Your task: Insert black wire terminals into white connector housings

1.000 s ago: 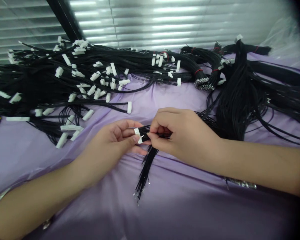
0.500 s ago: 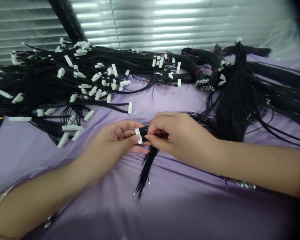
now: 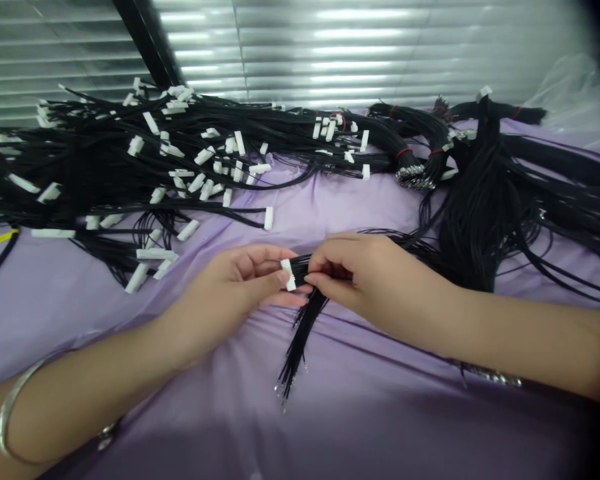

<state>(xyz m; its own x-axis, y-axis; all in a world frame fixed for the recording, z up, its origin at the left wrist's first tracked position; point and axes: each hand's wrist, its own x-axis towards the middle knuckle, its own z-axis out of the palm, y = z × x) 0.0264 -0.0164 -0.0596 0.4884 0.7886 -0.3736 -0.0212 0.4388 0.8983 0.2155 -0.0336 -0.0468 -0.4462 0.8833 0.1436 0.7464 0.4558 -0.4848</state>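
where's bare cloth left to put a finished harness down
Bare purple cloth lies below the hands, right of the loose wire ends, and between the left forearm and the connector pile. The far edge and the black wire bundle at right are crowded.

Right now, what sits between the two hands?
In the head view, a small white plug with black wires sits between the left hand and right hand; both pinch it.
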